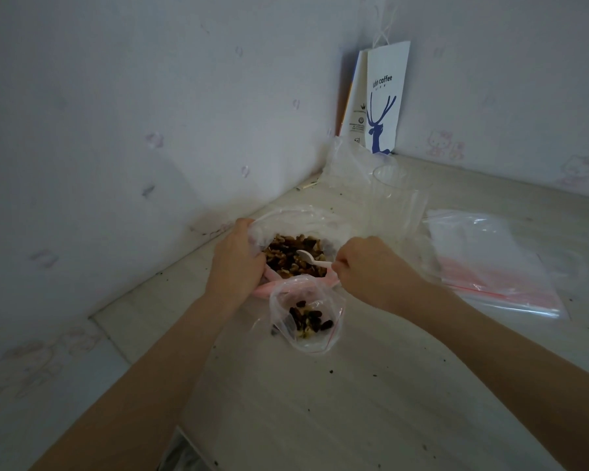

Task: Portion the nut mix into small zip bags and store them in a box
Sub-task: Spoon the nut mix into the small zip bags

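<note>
A large clear bag of nut mix (295, 254) lies open on the pale table (320, 402). My left hand (235, 260) grips the bag's left edge and holds it open. My right hand (371, 270) pinches the handle of a white plastic spoon (312, 258), whose bowl rests over the nuts. Just in front of the big bag sits a small zip bag (306, 314), open at the top, with a small amount of dark nuts and raisins inside.
A stack of empty zip bags with red seals (490, 260) lies to the right. A clear plastic cup (388, 175) and crumpled clear plastic (347, 164) sit near the corner. A white coffee paper bag (383, 96) leans against the wall. Crumbs dot the table.
</note>
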